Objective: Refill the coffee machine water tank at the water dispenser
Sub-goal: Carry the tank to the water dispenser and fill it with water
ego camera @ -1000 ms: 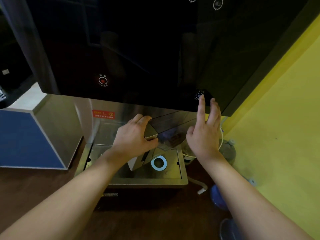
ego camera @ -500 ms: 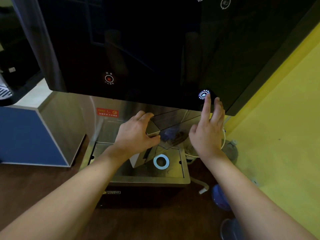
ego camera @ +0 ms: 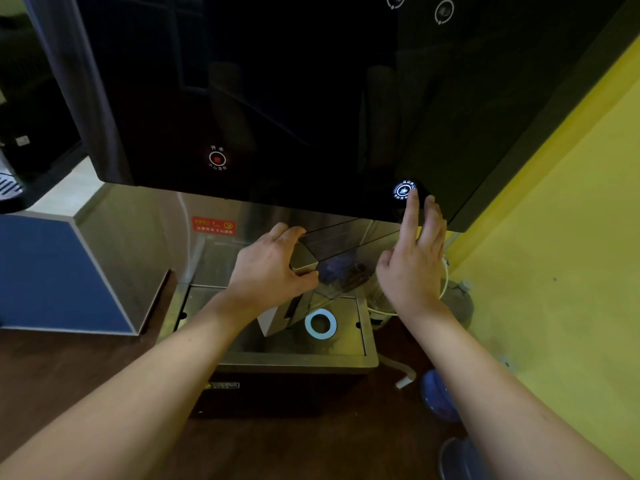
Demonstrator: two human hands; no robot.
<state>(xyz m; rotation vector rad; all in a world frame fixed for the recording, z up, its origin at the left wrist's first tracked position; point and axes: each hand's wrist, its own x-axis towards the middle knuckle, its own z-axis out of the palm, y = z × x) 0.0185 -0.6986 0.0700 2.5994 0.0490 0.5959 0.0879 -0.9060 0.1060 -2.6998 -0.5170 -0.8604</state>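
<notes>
- Standing close, most of the water dispenser (ego camera: 277, 81) is a dark glossy panel; its top is cut off and the printed labels are too small to read.
- Left hand (ego camera: 273, 268) grips the clear water tank (ego camera: 332, 268), fingers curled over its top edge, tilted under the panel above the steel drip tray (ego camera: 298, 358).
- Water inside the tank is hard to make out.
- Right hand (ego camera: 412, 268) has fingers straight and apart, index fingertip on the lit white button (ego camera: 401, 191).
- Red button (ego camera: 217, 158) sits well left.

Water tank (ego camera: 332, 268) sits tilted in the dispenser's drip tray (ego camera: 298, 358), under the panel (ego camera: 277, 98); cabinet (ego camera: 62, 271) stands left.
</notes>
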